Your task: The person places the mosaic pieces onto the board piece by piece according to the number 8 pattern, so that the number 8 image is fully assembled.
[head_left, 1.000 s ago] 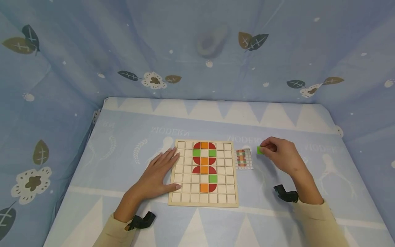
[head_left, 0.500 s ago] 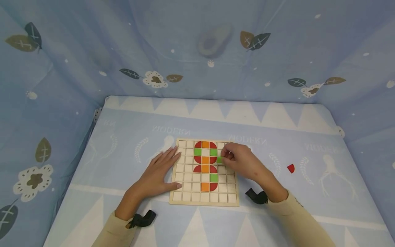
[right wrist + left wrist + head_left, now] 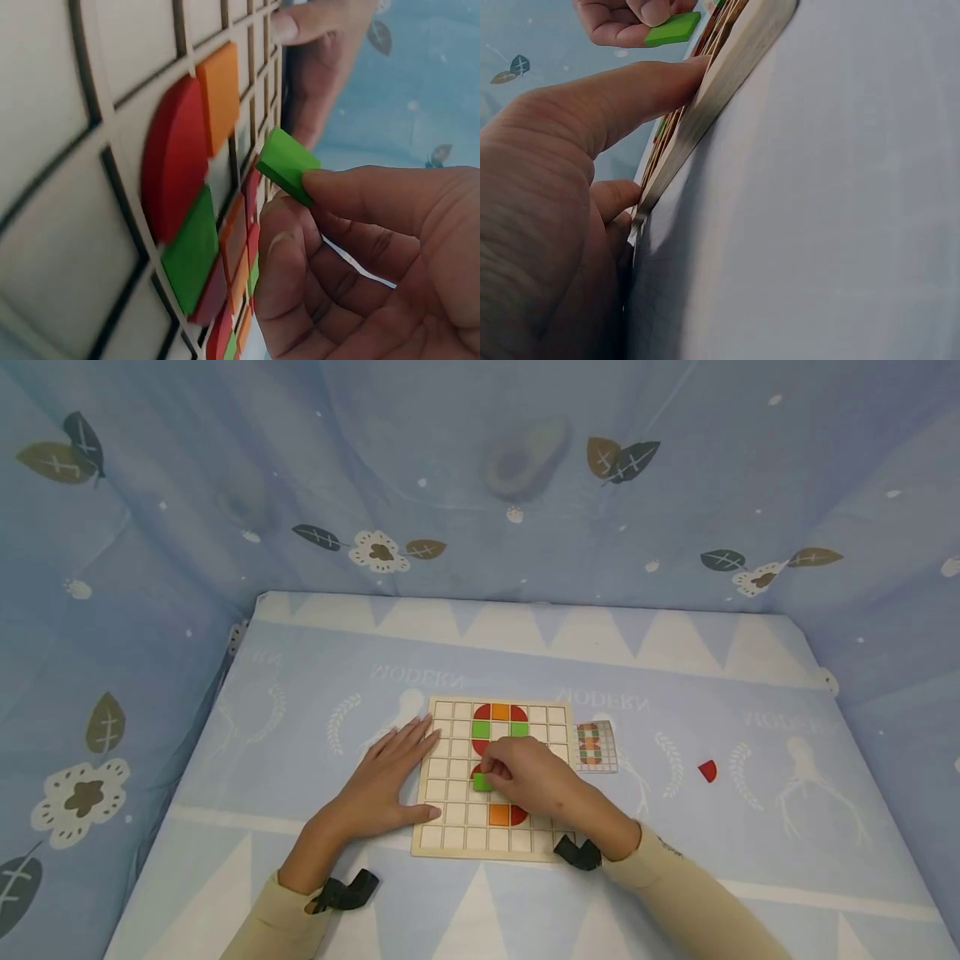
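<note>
My right hand (image 3: 528, 774) pinches a green square tile (image 3: 482, 782) between thumb and fingertip. In the right wrist view the green tile is tilted and held just off the gridded wooden board (image 3: 454, 837). My left hand (image 3: 384, 783) lies along the board's left side, its fingers spread and the thumb on the rim. Red quarter-round, orange and green tiles sit in the board's middle columns, including an orange tile (image 3: 498, 814) low down and a red quarter-round tile (image 3: 174, 161) beside it. My right hand hides some tiles in the head view.
A small pattern card (image 3: 606, 748) with a coloured grid lies against the board's right side. Farther right on the table cloth, a loose red quarter-round tile (image 3: 708, 771) lies alone. Patterned blue curtains (image 3: 480, 485) surround the table's back and sides.
My right hand has carried the green tile leftward from beyond the card to over the board's middle. The loose red tile and the card have come into view again. My left hand stays put.
</note>
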Demonstrator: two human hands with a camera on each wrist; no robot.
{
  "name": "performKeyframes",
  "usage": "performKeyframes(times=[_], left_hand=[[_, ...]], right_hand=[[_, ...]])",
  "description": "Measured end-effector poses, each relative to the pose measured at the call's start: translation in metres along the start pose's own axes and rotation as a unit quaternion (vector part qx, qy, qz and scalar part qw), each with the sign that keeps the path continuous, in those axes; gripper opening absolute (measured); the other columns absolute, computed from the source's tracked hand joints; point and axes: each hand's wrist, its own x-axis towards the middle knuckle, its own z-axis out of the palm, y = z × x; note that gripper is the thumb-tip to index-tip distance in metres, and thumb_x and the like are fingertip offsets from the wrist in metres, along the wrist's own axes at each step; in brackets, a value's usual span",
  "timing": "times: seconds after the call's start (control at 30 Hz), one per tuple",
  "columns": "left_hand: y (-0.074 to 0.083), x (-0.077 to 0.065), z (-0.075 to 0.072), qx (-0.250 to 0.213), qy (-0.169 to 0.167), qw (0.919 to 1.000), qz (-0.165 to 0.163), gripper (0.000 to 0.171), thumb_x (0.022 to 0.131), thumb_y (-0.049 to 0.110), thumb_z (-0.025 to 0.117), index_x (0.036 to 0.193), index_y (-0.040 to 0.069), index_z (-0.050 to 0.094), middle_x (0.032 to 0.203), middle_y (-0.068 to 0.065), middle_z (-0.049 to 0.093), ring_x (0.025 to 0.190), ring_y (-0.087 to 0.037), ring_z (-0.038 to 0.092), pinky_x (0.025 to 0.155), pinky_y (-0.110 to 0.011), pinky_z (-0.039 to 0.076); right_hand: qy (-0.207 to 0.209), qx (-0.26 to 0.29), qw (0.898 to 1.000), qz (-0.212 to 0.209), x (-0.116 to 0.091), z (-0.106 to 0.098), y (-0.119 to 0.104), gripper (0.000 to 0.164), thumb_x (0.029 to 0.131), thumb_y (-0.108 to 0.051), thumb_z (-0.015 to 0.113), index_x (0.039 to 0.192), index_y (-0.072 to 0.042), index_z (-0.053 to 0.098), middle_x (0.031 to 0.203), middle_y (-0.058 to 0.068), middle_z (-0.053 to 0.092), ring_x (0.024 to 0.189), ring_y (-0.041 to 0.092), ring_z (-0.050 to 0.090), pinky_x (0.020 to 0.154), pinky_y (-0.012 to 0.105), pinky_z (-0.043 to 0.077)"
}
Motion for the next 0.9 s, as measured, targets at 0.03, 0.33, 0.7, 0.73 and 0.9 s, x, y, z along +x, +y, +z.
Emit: performKeyframes(times=[0.03, 0.33, 0.7, 0.73, 0.9], left_hand=[[0.000, 0.000, 0.000, 0.001, -0.001, 1.0000, 0.000, 0.108, 0.085, 0.062, 0.075, 0.168, 0.013, 0.025, 0.175, -0.003, 0.011, 0.161, -0.022, 0.008, 0.127, -0.049, 0.006], [0.000, 0.000, 0.002, 0.003, -0.005, 1.0000, -0.008, 0.114, 0.082, 0.068, 0.076, 0.168, 0.013, 0.024, 0.175, -0.001, 0.010, 0.161, -0.024, 0.008, 0.127, -0.048, 0.006], [0.005, 0.001, 0.000, -0.004, 0.005, 0.9999, -0.009, 0.113, 0.080, 0.065, 0.077, 0.166, 0.011, 0.029, 0.174, -0.006, 0.016, 0.160, -0.030, 0.014, 0.126, -0.054, 0.010], [0.005, 0.000, 0.000, -0.005, 0.006, 0.9999, -0.009, 0.113, 0.080, 0.065, 0.078, 0.166, 0.011, 0.029, 0.174, -0.006, 0.016, 0.160, -0.030, 0.014, 0.126, -0.053, 0.010], [0.002, 0.000, 0.002, -0.001, 0.016, 0.9999, -0.001, 0.112, 0.080, 0.065, 0.078, 0.166, 0.010, 0.030, 0.174, -0.007, 0.017, 0.160, -0.030, 0.015, 0.126, -0.054, 0.011]], right_hand=[[-0.004, -0.002, 1.000, 0.002, 0.000, 0.002, 0.000, 0.008, 0.098, -0.008, 0.070, 0.095, -0.014, 0.073, 0.084, -0.011, 0.063, 0.071, 0.007, 0.055, 0.066, 0.025, 0.051], [-0.013, -0.019, 1.000, 0.005, 0.001, 0.012, -0.003, 0.010, 0.099, -0.007, 0.067, 0.094, -0.012, 0.074, 0.088, -0.008, 0.068, 0.070, 0.007, 0.055, 0.065, 0.025, 0.051], [-0.003, -0.078, 0.997, -0.003, 0.001, 0.019, -0.007, 0.011, 0.098, -0.006, 0.070, 0.090, -0.013, 0.073, 0.087, -0.007, 0.066, 0.074, 0.010, 0.055, 0.067, 0.024, 0.050], [-0.002, -0.082, 0.997, -0.003, 0.001, 0.019, -0.007, 0.012, 0.097, -0.005, 0.070, 0.089, -0.013, 0.072, 0.086, -0.007, 0.065, 0.075, 0.010, 0.055, 0.067, 0.024, 0.050], [0.000, -0.097, 0.995, -0.004, 0.001, 0.022, -0.008, 0.014, 0.097, -0.004, 0.071, 0.087, -0.014, 0.069, 0.087, -0.006, 0.062, 0.076, 0.011, 0.054, 0.068, 0.024, 0.050]])
